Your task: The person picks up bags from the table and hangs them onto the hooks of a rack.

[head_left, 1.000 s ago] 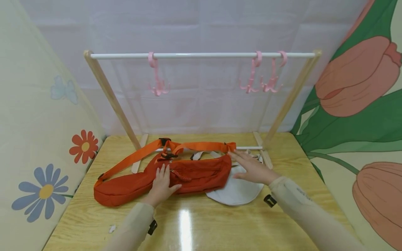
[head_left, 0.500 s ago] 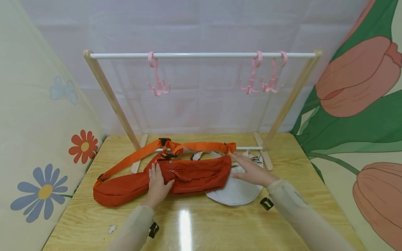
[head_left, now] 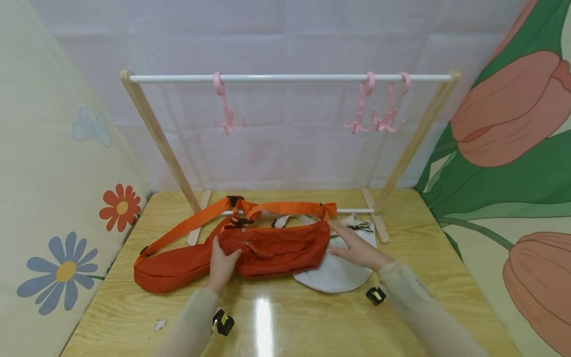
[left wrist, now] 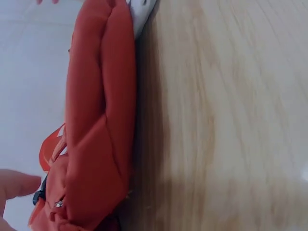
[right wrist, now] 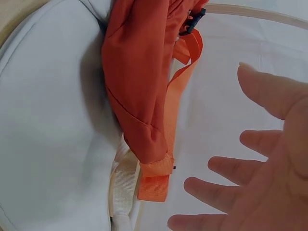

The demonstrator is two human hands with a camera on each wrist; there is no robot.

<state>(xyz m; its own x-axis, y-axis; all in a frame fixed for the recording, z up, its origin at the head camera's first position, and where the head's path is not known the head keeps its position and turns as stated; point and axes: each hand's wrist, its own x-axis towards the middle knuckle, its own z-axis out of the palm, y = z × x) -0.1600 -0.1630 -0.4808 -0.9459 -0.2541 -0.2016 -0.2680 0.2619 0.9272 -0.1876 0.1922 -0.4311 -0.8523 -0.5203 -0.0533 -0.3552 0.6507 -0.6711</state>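
A red waist bag (head_left: 281, 245) with a zipped pocket and a corded pull lies across the table, and a rounded red section (head_left: 174, 270) extends at its left. Orange straps (head_left: 287, 208) with black buckles run behind. My left hand (head_left: 222, 263) is at the junction of the two red parts, thumb spread towards the zip and other fingers mostly hidden; in the left wrist view only its thumb (left wrist: 19, 185) shows. My right hand (head_left: 359, 248) stands by the bag's right end, fingers spread and nothing in them. A whitish bag (head_left: 339, 270) lies partly under the red one.
Behind the bags stands a rack with a white rail (head_left: 290, 78) and wooden legs (head_left: 162, 144). Pink hooks hang from it, one (head_left: 226, 106) at the left and two (head_left: 385, 106) at the right. A white scrap (head_left: 160, 325) lies on the table (head_left: 321, 327).
My left hand has slid slightly left and down the red bag and turned, its fingers dropping from straight to mostly hidden. The right hand has barely moved.
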